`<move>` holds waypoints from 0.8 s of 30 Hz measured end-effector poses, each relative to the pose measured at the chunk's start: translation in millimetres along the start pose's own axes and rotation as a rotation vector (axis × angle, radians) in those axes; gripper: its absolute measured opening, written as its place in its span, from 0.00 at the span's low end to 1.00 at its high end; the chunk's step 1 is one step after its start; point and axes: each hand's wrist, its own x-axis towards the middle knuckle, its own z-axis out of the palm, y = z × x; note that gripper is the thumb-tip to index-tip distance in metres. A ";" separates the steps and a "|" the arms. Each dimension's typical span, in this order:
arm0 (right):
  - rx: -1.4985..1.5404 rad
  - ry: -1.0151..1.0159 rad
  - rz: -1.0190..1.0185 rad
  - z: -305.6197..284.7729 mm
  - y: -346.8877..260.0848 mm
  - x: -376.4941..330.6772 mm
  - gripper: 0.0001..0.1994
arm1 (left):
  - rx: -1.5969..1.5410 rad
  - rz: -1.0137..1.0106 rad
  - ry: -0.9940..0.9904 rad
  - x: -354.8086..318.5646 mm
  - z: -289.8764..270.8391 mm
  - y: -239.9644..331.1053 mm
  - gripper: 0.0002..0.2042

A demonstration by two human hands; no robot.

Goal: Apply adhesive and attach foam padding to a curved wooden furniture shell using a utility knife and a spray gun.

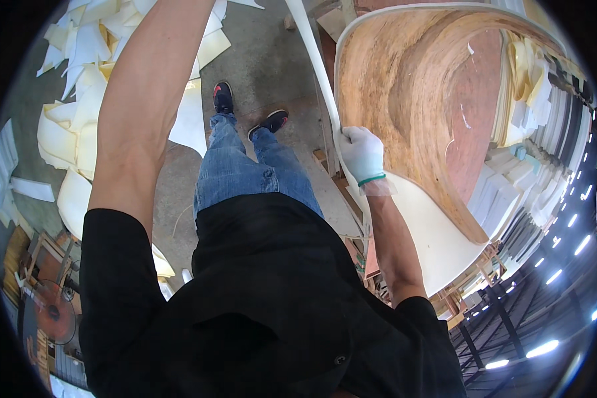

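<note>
My right hand [363, 155], in a white glove with a green cuff, is closed at the left edge of a curved wooden board [391, 73]. Its fingers wrap round a narrow white foam strip [315, 56], which runs from the hand up past the top of the picture. Cream-white foam sheet [431, 232] shows below the board and as a thin rim along its far edge. My bare left forearm [139, 113] reaches up out of the picture, so the left hand is out of sight.
Foam offcuts [79, 126] lie heaped on the floor at the left. Stacked foam sheets [544, 119] stand at the right. A fan [52, 310] is at the lower left, near wooden pieces. My shoes [270, 124] rest on the concrete floor [265, 53].
</note>
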 end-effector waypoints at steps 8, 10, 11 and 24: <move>0.155 0.058 0.120 -34.4 -23.4 -20.6 0.06 | 0.470 -0.185 -0.346 -23.9 29.9 25.0 0.25; 0.242 0.179 0.132 -31.0 -29.8 -15.1 0.05 | 0.703 -0.225 -0.405 -23.5 38.6 28.4 0.25; 0.254 0.190 0.137 -31.4 -29.9 -16.3 0.05 | 0.823 -0.243 -0.432 -23.8 40.0 32.1 0.25; 0.298 0.416 0.163 0.1 -53.0 -13.3 0.06 | 2.342 -0.204 -0.717 -13.2 68.8 59.9 0.24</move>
